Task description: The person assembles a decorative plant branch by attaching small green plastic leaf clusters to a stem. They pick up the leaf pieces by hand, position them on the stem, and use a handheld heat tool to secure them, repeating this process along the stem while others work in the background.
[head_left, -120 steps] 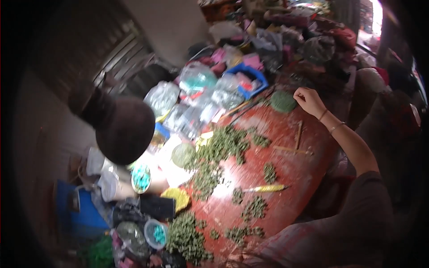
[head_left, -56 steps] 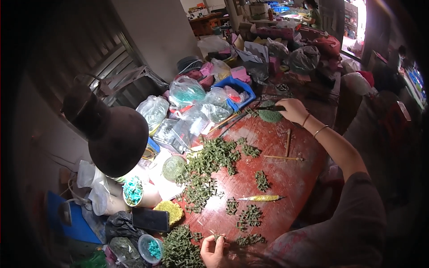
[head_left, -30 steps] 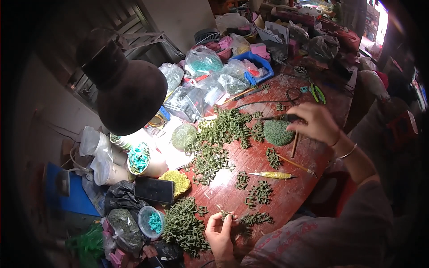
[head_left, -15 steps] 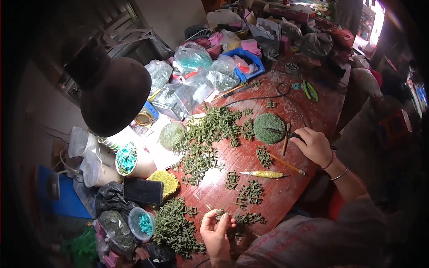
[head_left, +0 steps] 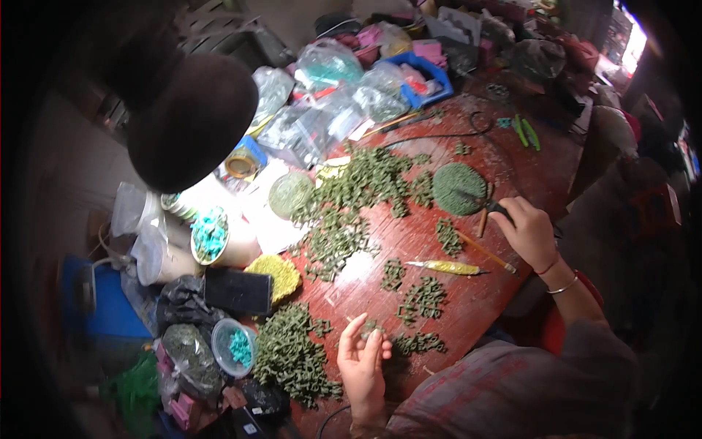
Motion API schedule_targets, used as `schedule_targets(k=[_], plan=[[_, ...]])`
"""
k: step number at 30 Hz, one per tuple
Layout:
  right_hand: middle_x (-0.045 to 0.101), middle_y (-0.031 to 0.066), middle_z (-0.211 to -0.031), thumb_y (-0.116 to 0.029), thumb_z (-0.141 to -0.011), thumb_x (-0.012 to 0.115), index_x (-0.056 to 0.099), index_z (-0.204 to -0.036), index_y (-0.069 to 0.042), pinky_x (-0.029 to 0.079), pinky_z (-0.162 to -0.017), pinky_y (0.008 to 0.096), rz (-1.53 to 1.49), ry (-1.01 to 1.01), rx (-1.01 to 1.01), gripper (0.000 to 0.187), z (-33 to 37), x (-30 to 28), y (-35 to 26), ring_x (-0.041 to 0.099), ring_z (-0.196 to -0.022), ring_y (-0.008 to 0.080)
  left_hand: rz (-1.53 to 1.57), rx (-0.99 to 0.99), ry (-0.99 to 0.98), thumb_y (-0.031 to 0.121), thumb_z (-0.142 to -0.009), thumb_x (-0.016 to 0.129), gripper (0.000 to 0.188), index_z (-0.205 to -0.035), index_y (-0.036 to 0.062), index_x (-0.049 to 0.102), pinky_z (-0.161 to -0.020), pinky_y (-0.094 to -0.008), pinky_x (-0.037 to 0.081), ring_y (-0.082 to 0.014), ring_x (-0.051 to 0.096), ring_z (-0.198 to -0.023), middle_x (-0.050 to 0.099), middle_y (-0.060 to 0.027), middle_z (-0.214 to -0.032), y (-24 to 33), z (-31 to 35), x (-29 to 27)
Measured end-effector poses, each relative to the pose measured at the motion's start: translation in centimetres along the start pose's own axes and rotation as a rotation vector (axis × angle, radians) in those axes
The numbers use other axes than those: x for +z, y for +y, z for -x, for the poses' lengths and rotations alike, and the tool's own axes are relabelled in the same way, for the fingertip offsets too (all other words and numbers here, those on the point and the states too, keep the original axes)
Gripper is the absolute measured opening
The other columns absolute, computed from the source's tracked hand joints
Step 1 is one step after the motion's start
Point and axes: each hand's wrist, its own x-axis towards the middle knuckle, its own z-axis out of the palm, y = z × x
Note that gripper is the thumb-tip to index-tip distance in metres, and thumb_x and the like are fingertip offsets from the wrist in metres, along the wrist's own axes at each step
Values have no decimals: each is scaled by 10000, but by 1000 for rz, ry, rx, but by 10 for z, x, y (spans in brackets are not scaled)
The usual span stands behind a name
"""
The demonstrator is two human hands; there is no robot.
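A small green beaded piece sits pinched in the left hand at the red table's near edge. The right hand, drawn nearer since before, grips a dark tool pointing at the round green beaded disc. Clear plastic bags crowd the far-left side

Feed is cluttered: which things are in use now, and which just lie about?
In use: left hand pinching a small green piece; right hand at the round green disc.
Lying about: yellow-handled tool, black phone, plastic bags.
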Motion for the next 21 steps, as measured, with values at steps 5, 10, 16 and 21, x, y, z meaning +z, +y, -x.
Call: schedule_targets(k=[5,10,16,21], plan=[[594,146,-803,-133,-858,715,614,-963,-19,480,-583,393,-388,-109,-165,186,14,-11,-59,614,-678,333,22,-26,-41,-18,-930,611,443,-1356,-11,492,-716,-222,523,-120,641,-851,670,-114,-1029,-3,-4,-3],[580,107,-771,-184,-824,752,622,-976,-49,458,-531,375,-586,-385,-240,241,41,15,-87,601,-610,300,-28,-19,-44,-19,-928,611,455,-1365,-36,483,-705,-231,544,-123,655,-827,666,-100,-979,-1,-4,0],[573,98,-757,-208,-842,741,612,-970,-57,458,-525,371,-540,-374,-243,236,50,33,-91,594,-588,289,-36,-47,-35,-3,-935,605,438,-1357,-35,490,-664,-214,519,-111,635,-784,660,-97,-939,-3,-6,-7],[576,94,-761,-224,-853,731,612,-969,-53,459,-521,365,-490,-426,-273,238,50,33,-90,599,-591,284,-7,-89,-28,12,-939,607,424,-1347,-26,498,-638,-202,490,-97,612,-758,652,-88,-920,-2,-6,-9]])
